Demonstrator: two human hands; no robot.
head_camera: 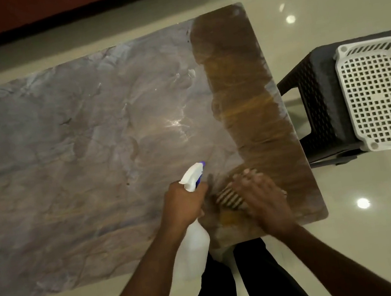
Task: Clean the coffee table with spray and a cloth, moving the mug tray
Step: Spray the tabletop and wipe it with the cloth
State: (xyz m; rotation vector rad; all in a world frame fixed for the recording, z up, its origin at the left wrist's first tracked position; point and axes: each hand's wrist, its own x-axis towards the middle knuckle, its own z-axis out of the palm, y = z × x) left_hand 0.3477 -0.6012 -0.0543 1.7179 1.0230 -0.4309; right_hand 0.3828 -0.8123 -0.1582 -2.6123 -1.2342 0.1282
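Here my left hand grips the neck of the spray bottle at lower centre, while my right hand presses flat, fingers straight, on the striped cloth near the coffee table's lower right corner; the white tray sits on a dark stool at right.

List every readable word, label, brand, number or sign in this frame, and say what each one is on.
None can be read.
Spray bottle, held in the left hand: plain white body, no label showing.
White perforated tray on the dark stool: no print visible.
Coffee table: only a stone-like pattern, no text.
Cloth under the right hand: motion-blurred, stripes only, no lettering that I can make out.
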